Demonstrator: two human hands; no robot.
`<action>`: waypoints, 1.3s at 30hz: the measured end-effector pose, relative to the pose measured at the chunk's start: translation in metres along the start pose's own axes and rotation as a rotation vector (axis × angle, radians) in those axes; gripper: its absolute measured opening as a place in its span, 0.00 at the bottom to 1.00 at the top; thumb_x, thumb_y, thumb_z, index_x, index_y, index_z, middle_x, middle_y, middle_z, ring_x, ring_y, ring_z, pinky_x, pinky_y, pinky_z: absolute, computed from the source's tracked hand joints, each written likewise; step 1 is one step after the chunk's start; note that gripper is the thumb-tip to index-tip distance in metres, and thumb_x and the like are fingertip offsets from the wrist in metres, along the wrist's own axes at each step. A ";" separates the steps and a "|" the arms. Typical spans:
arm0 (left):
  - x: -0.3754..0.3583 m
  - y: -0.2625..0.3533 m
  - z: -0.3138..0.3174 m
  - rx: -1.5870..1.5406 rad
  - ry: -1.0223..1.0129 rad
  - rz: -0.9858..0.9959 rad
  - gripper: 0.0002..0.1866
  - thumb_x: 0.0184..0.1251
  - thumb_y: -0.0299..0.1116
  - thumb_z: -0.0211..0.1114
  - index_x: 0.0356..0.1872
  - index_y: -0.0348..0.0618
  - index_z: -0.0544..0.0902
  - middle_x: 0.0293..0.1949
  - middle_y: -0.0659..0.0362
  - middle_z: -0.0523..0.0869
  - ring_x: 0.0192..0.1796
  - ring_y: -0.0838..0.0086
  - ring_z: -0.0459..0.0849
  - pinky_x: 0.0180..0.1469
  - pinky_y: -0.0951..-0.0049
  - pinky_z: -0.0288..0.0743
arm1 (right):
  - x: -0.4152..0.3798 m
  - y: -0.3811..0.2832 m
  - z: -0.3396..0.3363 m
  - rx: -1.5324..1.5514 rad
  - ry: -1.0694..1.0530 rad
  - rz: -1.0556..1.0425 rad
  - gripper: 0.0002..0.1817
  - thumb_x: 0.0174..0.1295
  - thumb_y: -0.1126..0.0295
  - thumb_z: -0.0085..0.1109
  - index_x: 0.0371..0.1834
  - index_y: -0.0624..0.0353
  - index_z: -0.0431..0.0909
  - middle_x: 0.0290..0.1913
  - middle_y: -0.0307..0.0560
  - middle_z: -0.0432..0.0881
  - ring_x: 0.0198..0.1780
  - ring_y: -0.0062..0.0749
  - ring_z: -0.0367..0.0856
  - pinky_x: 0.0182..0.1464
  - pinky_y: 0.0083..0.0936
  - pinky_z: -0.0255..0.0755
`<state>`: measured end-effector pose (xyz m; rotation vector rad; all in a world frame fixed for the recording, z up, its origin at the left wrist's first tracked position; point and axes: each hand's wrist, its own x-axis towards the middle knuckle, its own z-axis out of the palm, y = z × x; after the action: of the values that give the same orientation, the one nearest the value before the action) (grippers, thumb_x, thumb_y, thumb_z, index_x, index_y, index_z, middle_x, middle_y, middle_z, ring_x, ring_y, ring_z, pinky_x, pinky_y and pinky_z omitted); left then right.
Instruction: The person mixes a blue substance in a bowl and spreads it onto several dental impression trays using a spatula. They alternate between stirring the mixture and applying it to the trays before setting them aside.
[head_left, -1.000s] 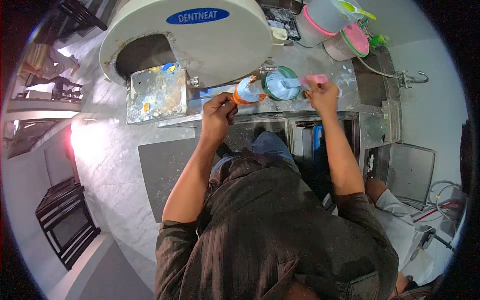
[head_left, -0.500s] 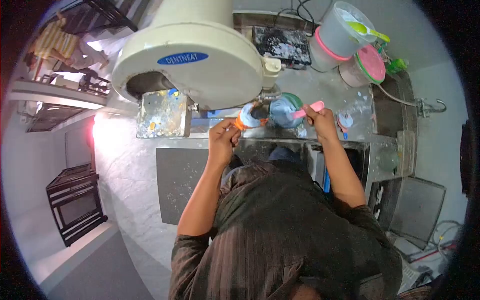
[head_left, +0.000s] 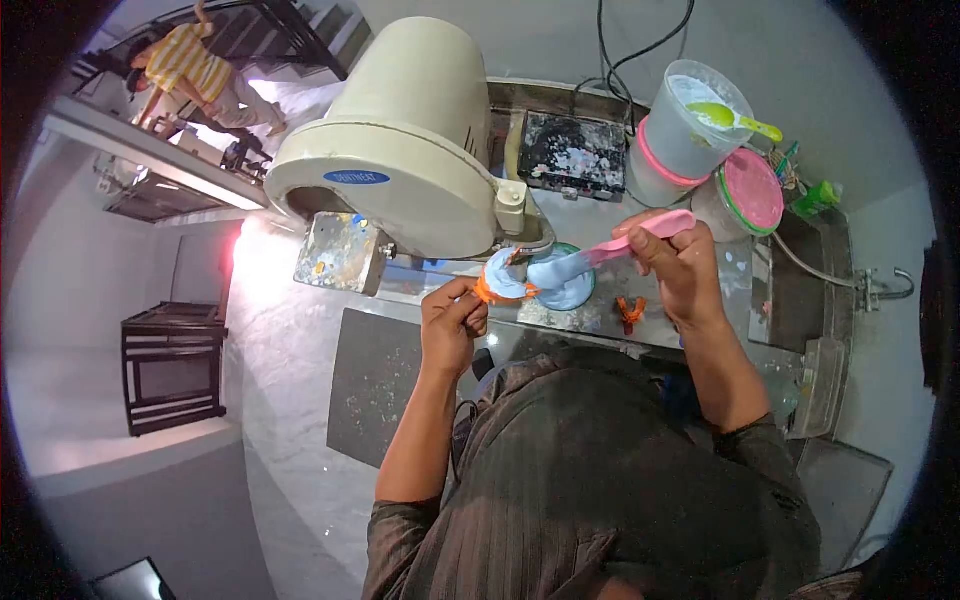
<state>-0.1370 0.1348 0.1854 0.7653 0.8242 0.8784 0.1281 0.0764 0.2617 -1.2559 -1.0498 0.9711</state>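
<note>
The small orange mould filled with pale blue paste (head_left: 503, 279) was held just in front of the cream-coloured rounded machine (head_left: 400, 170), above the near edge of the spattered grey worktop (head_left: 640, 215). The left hand (head_left: 453, 322) gripped it from below, fingers and thumb pinched together on its orange rim. The pink-handled spatula (head_left: 620, 244), its blade loaded with blue paste, met the mould's contents from the right. The right hand (head_left: 683, 262) was closed around the pink handle, fingers clamped on it. Directly behind the mould and blade sat a green flexible mixing bowl (head_left: 572, 288) holding more blue paste. A small orange clip-like piece (head_left: 630, 311) lay on the worktop just beside the bowl. Farther back stood a white bucket with a pink band (head_left: 684, 120), a green spoon (head_left: 732, 116) resting across its top, and a tub with a pink lid (head_left: 748, 196) touching it. A paint-flecked black tray (head_left: 572, 150) lay between the machine and the bucket. Another person in a striped top (head_left: 190, 62) was well apart, upper left.
</note>
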 end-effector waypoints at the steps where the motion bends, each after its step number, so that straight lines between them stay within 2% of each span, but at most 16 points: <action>1: -0.002 0.001 0.005 -0.007 -0.004 0.000 0.09 0.64 0.25 0.54 0.39 0.30 0.79 0.18 0.66 0.68 0.18 0.84 0.61 0.21 0.81 0.52 | -0.001 -0.009 0.002 0.004 -0.012 -0.004 0.16 0.64 0.62 0.63 0.38 0.68 0.82 0.28 0.40 0.81 0.26 0.17 0.70 0.28 0.15 0.60; 4: -0.003 0.000 0.017 -0.055 -0.023 0.032 0.09 0.64 0.25 0.54 0.39 0.31 0.79 0.17 0.66 0.67 0.18 0.84 0.60 0.21 0.81 0.52 | 0.003 -0.022 0.002 -0.078 -0.125 -0.115 0.14 0.62 0.64 0.65 0.38 0.68 0.82 0.33 0.45 0.83 0.30 0.19 0.75 0.32 0.16 0.66; 6: -0.004 0.001 0.025 -0.079 -0.010 0.036 0.09 0.63 0.25 0.53 0.39 0.31 0.79 0.17 0.66 0.67 0.18 0.84 0.60 0.21 0.81 0.52 | 0.005 -0.019 -0.001 -0.140 -0.215 -0.348 0.12 0.61 0.68 0.66 0.37 0.68 0.82 0.35 0.48 0.84 0.34 0.24 0.79 0.36 0.20 0.71; 7: -0.004 0.000 0.030 -0.105 -0.005 0.027 0.09 0.63 0.25 0.53 0.38 0.31 0.79 0.17 0.66 0.66 0.18 0.84 0.59 0.21 0.81 0.52 | 0.007 -0.017 -0.002 -0.102 -0.237 -0.425 0.06 0.58 0.73 0.66 0.35 0.65 0.83 0.36 0.49 0.86 0.37 0.31 0.85 0.41 0.25 0.76; 8: -0.004 -0.001 0.033 -0.105 0.001 0.028 0.09 0.63 0.25 0.53 0.38 0.31 0.79 0.17 0.66 0.66 0.18 0.84 0.59 0.21 0.81 0.52 | 0.008 -0.017 -0.004 -0.098 -0.241 -0.423 0.06 0.58 0.73 0.66 0.35 0.65 0.83 0.36 0.49 0.86 0.37 0.31 0.85 0.41 0.25 0.76; 10: -0.003 -0.003 0.041 -0.110 0.036 0.034 0.08 0.63 0.24 0.52 0.38 0.31 0.78 0.17 0.67 0.65 0.17 0.85 0.59 0.20 0.82 0.52 | 0.010 -0.018 -0.009 -0.242 -0.254 -0.589 0.06 0.56 0.74 0.68 0.34 0.64 0.83 0.35 0.49 0.86 0.34 0.33 0.84 0.39 0.25 0.76; 16: -0.002 -0.009 0.052 -0.164 0.046 0.047 0.09 0.64 0.23 0.50 0.39 0.32 0.77 0.16 0.67 0.64 0.16 0.85 0.58 0.19 0.81 0.50 | 0.010 -0.028 -0.021 -0.319 -0.279 -0.640 0.08 0.55 0.72 0.68 0.34 0.65 0.84 0.34 0.48 0.86 0.31 0.33 0.83 0.35 0.26 0.74; 28: -0.005 -0.006 0.054 -0.203 0.078 0.050 0.08 0.66 0.24 0.50 0.37 0.34 0.77 0.15 0.68 0.63 0.15 0.85 0.56 0.18 0.81 0.49 | 0.007 -0.026 -0.028 -0.297 -0.175 -0.685 0.09 0.58 0.70 0.67 0.34 0.66 0.82 0.32 0.51 0.85 0.32 0.35 0.84 0.36 0.26 0.76; 39: -0.008 -0.009 0.055 -0.228 0.039 0.052 0.07 0.66 0.24 0.50 0.37 0.35 0.77 0.16 0.69 0.63 0.16 0.85 0.56 0.18 0.81 0.49 | 0.002 -0.026 -0.025 -0.307 -0.152 -0.723 0.09 0.57 0.70 0.68 0.33 0.66 0.83 0.33 0.50 0.86 0.32 0.35 0.84 0.35 0.26 0.75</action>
<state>-0.0903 0.1118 0.2060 0.5727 0.7265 1.0171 0.1528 0.0704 0.2872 -0.9231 -1.6632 0.3550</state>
